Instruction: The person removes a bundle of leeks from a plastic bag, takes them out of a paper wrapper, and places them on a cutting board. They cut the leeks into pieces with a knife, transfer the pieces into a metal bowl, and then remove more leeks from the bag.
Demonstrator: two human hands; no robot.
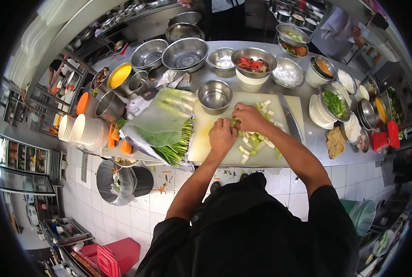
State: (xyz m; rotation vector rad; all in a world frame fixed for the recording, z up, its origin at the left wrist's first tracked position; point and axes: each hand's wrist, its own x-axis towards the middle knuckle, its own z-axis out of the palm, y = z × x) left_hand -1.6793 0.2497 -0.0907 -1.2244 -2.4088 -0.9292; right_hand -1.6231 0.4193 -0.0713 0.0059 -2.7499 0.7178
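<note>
My left hand [223,137] is closed, its fingertips close to my right hand [251,117] over the cutting board [203,150]. Between the two hands shows a short pale green vegetable stalk [234,123], pinched by the fingers and mostly hidden. White and light green cut vegetable pieces [256,141] lie scattered on the board under and beside my right hand. A knife [290,115] rests flat along the board's right side. Behind my hands a steel pot [215,97] stands on the board's far edge.
Left of the board lie thin green stalks [180,147] partly under a plastic bag [155,117]. A steel bowl of red peppers [254,64] sits beyond the board, chopped greens [333,103] at right. A lined bin [116,184] stands on the floor.
</note>
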